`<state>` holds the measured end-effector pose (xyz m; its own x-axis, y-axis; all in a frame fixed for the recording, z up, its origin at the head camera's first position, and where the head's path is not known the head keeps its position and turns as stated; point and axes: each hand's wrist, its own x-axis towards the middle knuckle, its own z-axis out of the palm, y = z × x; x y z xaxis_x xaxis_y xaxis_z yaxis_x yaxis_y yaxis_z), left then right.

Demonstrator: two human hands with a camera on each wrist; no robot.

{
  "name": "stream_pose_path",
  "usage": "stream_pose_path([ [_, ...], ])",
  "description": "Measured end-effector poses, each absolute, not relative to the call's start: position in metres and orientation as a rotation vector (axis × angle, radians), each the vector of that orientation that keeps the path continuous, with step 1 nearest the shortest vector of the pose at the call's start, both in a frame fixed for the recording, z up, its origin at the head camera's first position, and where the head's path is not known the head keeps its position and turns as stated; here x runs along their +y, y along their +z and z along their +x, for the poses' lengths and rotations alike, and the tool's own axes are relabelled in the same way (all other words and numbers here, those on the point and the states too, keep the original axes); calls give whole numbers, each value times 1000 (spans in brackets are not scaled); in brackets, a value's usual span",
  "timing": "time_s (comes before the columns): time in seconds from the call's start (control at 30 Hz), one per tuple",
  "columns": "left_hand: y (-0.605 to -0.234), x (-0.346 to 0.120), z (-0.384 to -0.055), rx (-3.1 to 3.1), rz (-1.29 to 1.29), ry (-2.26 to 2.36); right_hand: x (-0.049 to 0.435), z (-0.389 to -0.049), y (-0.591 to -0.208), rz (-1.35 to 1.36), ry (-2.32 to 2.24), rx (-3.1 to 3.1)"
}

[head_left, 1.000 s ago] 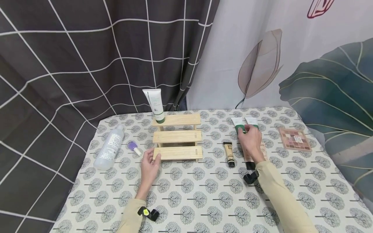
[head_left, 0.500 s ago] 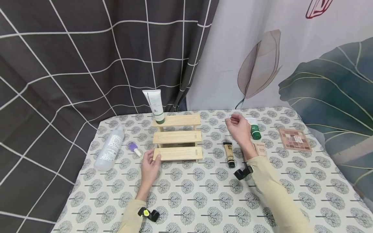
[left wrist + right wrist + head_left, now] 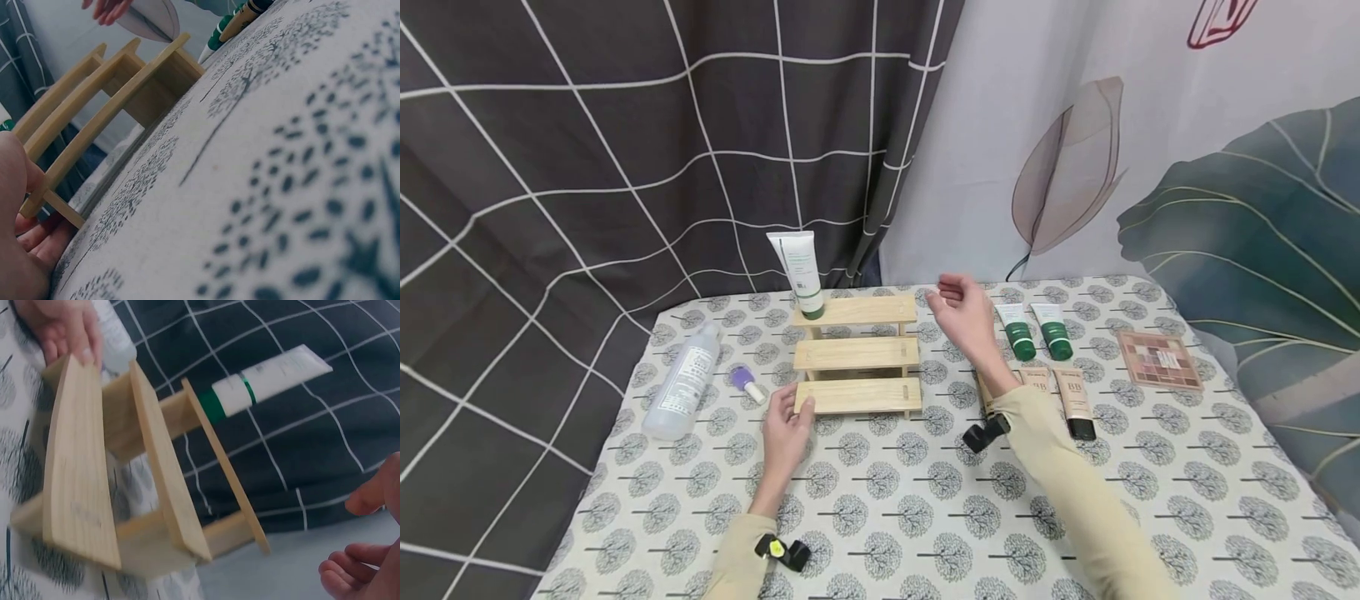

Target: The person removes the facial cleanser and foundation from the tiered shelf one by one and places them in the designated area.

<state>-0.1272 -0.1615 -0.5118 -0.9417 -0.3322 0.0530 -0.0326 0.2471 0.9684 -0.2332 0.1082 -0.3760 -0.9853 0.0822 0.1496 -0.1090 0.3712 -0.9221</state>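
Observation:
A three-tier wooden display rack (image 3: 857,396) stands in the middle of the table. My left hand (image 3: 786,433) grips the left end of its lowest step, thumb on top and fingers underneath in the left wrist view. On the top step, at the left, a white tube with a green cap (image 3: 801,275) stands upright on its cap. My right hand (image 3: 967,321) is in the air right of the rack, holding nothing; thumb and fingers (image 3: 356,569) are apart in the right wrist view. Two small white-and-green tubes (image 3: 1017,332) lie just right of that hand.
Two BB cream tubes (image 3: 1075,404) lie on the right, and a gold tube is mostly hidden behind my right wrist. Farther right lies an eyeshadow palette (image 3: 1160,360). At left lie a clear bottle (image 3: 682,383) and a small purple-and-white bottle (image 3: 747,384). Curtains hang behind.
My right hand has left the small green tubes, without taking one, and moved left towards the rack. Both tubes show again. The left hand and rack have stayed put.

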Motion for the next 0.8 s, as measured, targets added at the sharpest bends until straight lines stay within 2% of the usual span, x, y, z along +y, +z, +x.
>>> stream_pose_path([
  [0.8, -514, -162, -128, -2278, 366, -1739, 23, -243, -382, 212, 1873, -2415],
])
